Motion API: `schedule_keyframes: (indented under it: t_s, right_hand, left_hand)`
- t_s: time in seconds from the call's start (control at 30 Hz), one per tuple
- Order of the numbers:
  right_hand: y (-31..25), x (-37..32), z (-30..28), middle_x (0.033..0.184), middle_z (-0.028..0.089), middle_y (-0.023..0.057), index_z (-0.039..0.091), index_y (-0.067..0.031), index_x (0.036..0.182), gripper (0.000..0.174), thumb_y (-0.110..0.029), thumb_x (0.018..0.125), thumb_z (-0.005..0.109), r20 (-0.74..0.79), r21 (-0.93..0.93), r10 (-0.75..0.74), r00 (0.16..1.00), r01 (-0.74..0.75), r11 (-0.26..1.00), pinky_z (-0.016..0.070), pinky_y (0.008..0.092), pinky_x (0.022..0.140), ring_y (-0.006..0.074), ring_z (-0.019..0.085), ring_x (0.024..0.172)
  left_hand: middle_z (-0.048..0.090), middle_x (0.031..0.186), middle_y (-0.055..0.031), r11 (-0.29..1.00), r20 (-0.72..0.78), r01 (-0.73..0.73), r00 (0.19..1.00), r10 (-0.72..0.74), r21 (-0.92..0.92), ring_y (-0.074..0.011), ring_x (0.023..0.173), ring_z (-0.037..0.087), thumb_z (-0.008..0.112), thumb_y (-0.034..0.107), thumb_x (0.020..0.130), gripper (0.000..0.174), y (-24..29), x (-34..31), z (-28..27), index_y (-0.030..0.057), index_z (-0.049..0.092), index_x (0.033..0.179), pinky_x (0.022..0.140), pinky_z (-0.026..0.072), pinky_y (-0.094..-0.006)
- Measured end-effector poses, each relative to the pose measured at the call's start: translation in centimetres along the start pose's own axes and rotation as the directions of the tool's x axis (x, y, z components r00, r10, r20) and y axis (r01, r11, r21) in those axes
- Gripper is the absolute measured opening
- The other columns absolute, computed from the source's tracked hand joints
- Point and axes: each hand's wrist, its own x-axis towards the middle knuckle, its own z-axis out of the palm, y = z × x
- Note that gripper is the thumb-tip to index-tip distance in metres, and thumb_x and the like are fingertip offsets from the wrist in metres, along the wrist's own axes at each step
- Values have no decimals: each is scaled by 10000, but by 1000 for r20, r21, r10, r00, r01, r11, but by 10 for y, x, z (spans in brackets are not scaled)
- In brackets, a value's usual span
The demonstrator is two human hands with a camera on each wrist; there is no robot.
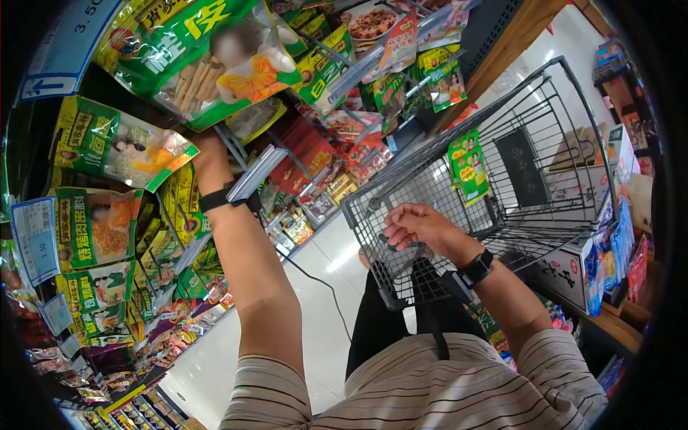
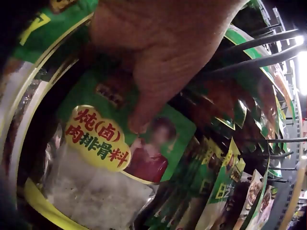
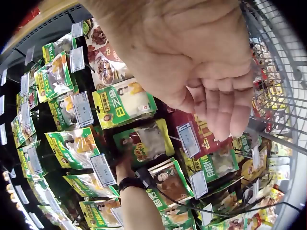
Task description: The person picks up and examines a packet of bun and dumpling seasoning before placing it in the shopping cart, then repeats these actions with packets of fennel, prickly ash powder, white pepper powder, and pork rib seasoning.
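Note:
In the left wrist view, my left hand [image 2: 165,52] holds the upper part of a green seasoning packet [image 2: 96,187] with a yellow label and a clear lower part, thumb across its front. The other fingers are hidden behind it. The right wrist view shows this packet [image 3: 151,141] among the hanging rows. Most of that hand disappears behind hanging packets in the head view. My right hand [image 1: 424,231] is empty, its fingers loosely curled, over the near end of a wire shopping cart [image 1: 562,68].
Rows of green and yellow packets [image 1: 100,226] hang from metal hooks, with price tags [image 1: 36,240] in front. Green packets [image 1: 469,168] are at the cart's wire side. Boxes [image 1: 566,276] stand beyond the cart. A black cable [image 1: 322,279] dangles from my left wrist.

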Motion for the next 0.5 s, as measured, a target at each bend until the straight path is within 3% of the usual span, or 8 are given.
schedule_keyframes:
  t_s: [0.5]
  right_hand:
    - [28, -3, -11, 974, 678, 86, 615, -30, 1084, 245, -250, 1024, 526, -1, 63, 39, 999, -38, 997, 570, 311, 751, 161, 675, 824]
  left_hand:
    - [671, 847, -219, 999, 31, -37, 999, 36, 3, -412, 775, 636, 596, 254, 915, 274, 7, -21, -13, -3, 674, 866, 667, 502, -484]
